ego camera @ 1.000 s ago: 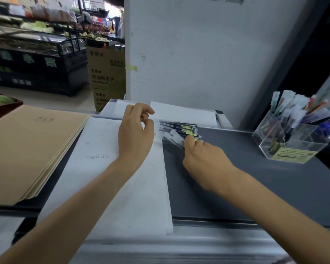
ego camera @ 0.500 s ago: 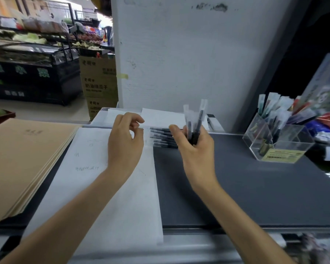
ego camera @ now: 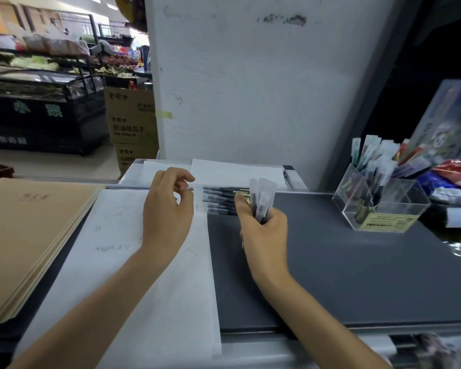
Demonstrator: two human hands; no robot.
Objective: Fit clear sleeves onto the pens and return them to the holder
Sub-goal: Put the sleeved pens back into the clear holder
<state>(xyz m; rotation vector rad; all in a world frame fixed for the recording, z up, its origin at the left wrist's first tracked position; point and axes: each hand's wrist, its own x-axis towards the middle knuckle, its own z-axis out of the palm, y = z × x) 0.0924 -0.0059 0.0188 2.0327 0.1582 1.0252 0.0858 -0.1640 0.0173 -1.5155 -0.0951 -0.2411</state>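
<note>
Several dark pens in clear sleeves [ego camera: 220,199] lie side by side on the grey counter [ego camera: 343,267], just beyond my hands. My right hand [ego camera: 264,230] grips a small upright bunch of sleeved pens [ego camera: 262,201] over that row. My left hand [ego camera: 165,214] hovers at the row's left end with thumb and fingertips curled close together; what they pinch, if anything, is too small to tell. The clear acrylic pen holder [ego camera: 378,206], with several sleeved pens standing in it, sits at the right of the counter, apart from both hands.
White paper sheets [ego camera: 144,275] lie under my left forearm. A stack of brown envelopes [ego camera: 30,235] lies at the left. A white pillar [ego camera: 250,89] rises behind the counter. Packaged goods [ego camera: 453,177] crowd the far right. Cardboard boxes [ego camera: 131,123] and shop shelves stand beyond.
My right hand lifted a bunch of sleeved pens off the row and stood them upright, then lowered them slightly. My left hand stayed at the row's left end.
</note>
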